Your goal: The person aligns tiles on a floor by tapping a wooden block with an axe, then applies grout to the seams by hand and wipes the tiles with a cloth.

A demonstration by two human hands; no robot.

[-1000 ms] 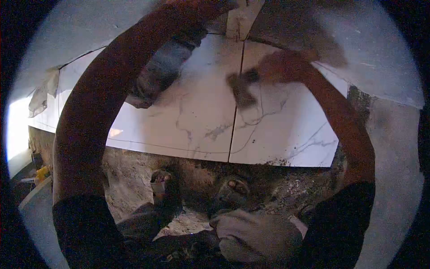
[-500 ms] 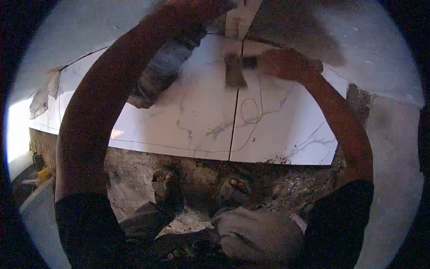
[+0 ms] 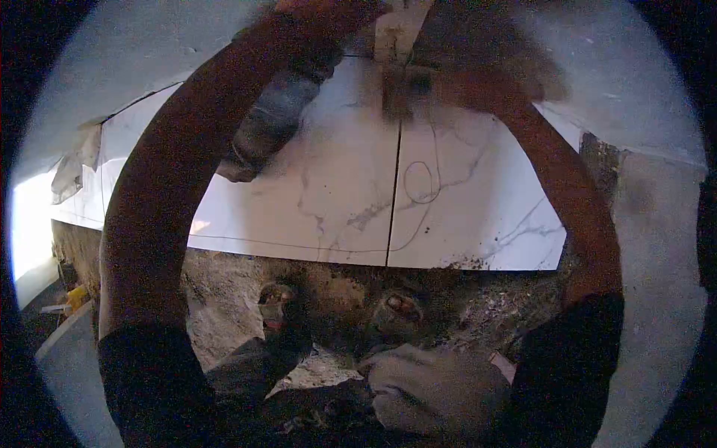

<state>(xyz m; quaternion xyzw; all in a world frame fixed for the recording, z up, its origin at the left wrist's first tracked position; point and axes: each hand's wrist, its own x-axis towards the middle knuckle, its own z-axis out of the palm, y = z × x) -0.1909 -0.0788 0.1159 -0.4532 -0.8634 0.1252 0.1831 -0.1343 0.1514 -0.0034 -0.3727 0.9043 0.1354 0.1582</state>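
The right hand [image 3: 474, 88], gripping a brown block-headed tool [image 3: 393, 95], now sits higher, bringing work nearer the far edge of white, grey-veined tiles [image 3: 336, 190]; the left hand's [image 3: 340, 7] grip is unclear.

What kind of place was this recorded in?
Probably a building or renovation site: marbled slabs meet at a dark seam, and the ground around the feet is rough and littered.
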